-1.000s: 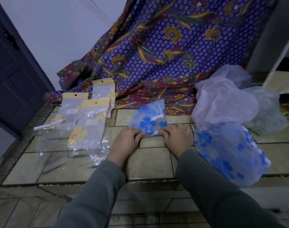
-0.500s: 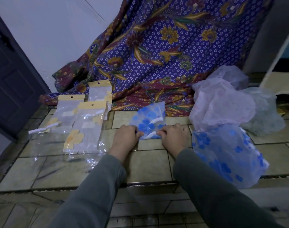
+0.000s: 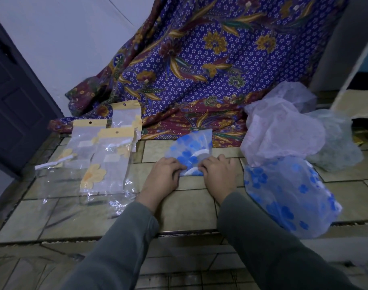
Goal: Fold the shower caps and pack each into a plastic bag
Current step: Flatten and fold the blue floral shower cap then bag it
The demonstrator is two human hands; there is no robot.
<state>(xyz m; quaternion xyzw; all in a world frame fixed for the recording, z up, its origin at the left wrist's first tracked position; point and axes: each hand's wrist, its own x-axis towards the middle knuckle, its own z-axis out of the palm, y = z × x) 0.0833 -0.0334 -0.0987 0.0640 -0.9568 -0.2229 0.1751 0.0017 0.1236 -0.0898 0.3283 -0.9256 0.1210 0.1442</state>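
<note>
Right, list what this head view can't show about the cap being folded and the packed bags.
- Folded blue cap: its near edge is covered by the left hand and right hand, so the fold there is hidden.
- Fingertips: tucked under, grip unclear.
- Rear bag: lower part hidden behind the front bags.
- Pale caps: heaped and overlapping, count unclear.

Dim, bluish cast overall; no clear light source visible. Shadows soft, weak. Glare glints on clear plastic bags [image 3: 107, 164]. Wide-angle bending at edges: dark door [image 3: 13, 114] leans. Sleeves [image 3: 273, 248] soft at bottom; fine detail smeared, noisy.
</note>
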